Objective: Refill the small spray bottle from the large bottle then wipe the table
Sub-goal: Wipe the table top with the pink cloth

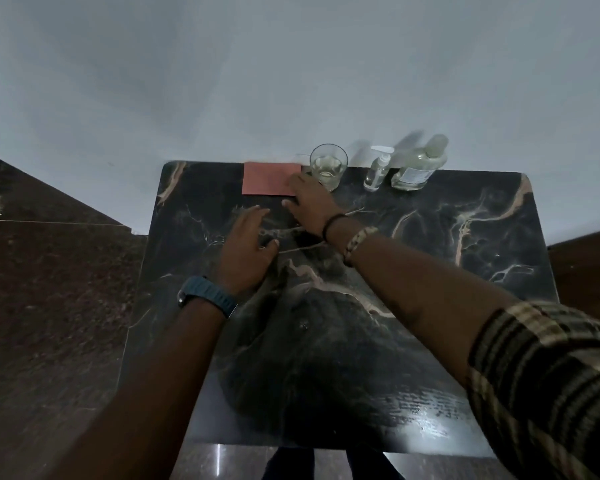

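Note:
A small clear spray bottle with a white pump top stands at the far edge of the black marble table. Right of it stands the large clear bottle, holding pale liquid. A pink folded cloth lies flat at the far edge, left of a drinking glass. My right hand reaches across with its fingertips on the cloth's right edge, beside the glass; whether it grips the cloth is unclear. My left hand hovers flat over the table with fingers spread, holding nothing.
The glass holds a little clear liquid and stands close to my right hand's fingers. A pale wall rises directly behind the table. Dark brown stone floor lies to the left and right. The table's near edge reflects light.

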